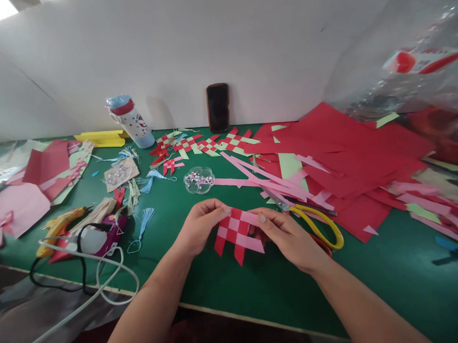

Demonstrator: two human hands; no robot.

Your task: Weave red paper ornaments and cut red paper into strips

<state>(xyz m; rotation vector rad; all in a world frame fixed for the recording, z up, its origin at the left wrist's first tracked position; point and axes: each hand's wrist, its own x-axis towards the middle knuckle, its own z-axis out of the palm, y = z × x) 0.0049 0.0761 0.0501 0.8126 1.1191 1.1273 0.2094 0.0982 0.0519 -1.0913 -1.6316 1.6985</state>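
Note:
Above the green mat's front edge, my left hand (pixel 200 226) and my right hand (pixel 287 237) both pinch a woven paper piece (pixel 234 233) of red and pink strips. Its strip ends stick out at the lower side and to the right. My right fingertips press on its right part, and my left fingertips hold its upper left edge. Just past my right hand lie yellow-handled scissors (pixel 317 223), their blades resting among loose pink paper strips (pixel 259 178). The scissors do not touch my hand.
A stack of red paper sheets (pixel 349 160) covers the right of the green mat (pixel 256 295). Finished woven pieces (pixel 209 144) lie at the back. To the left are blue tassels (pixel 145 225), a clear bead case (pixel 199 180), a glue gun (pixel 60 231) and white cable (pixel 117 268). A bottle (pixel 131 122) and phone (pixel 218 108) stand behind.

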